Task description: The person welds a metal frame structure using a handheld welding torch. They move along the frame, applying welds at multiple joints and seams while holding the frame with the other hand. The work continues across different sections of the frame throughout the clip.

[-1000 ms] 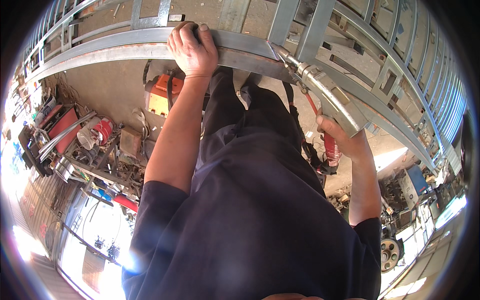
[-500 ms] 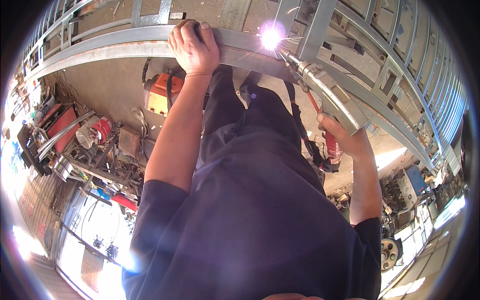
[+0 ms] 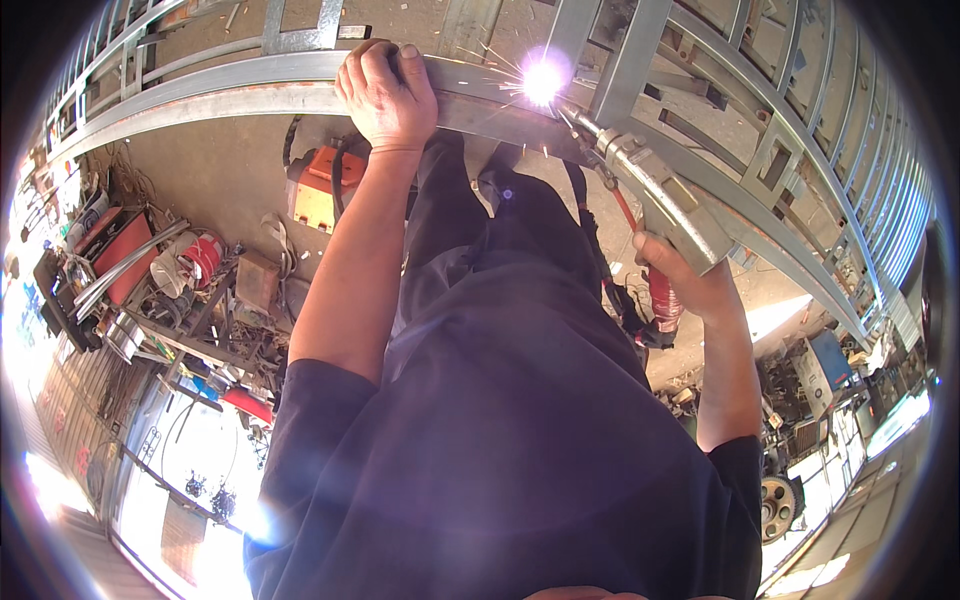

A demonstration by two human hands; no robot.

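A long grey metal beam crosses the top of the view, part of a larger metal frame. My left hand is closed over this beam, knuckles up and fingers curled past its far edge. In my right hand is a welding torch with a silver body and a red-wrapped part below. The fingers wrap round it, partly hidden behind the torch body. A bright violet-white arc burns at its tip on the beam, right of my left hand, and throws sparks. Glare hides the weld spot.
An orange box-shaped machine with a black cable stands on the floor beyond my left forearm. Cluttered scrap and tools with a red-and-white spool lie at left. Metal bars spread at right; a blue-and-grey box stands below them.
The arc still burns at nearly the same spot, with more sparks flying left and a few dropping below the beam. My right hand and torch have shifted very slightly; my left hand stays put.
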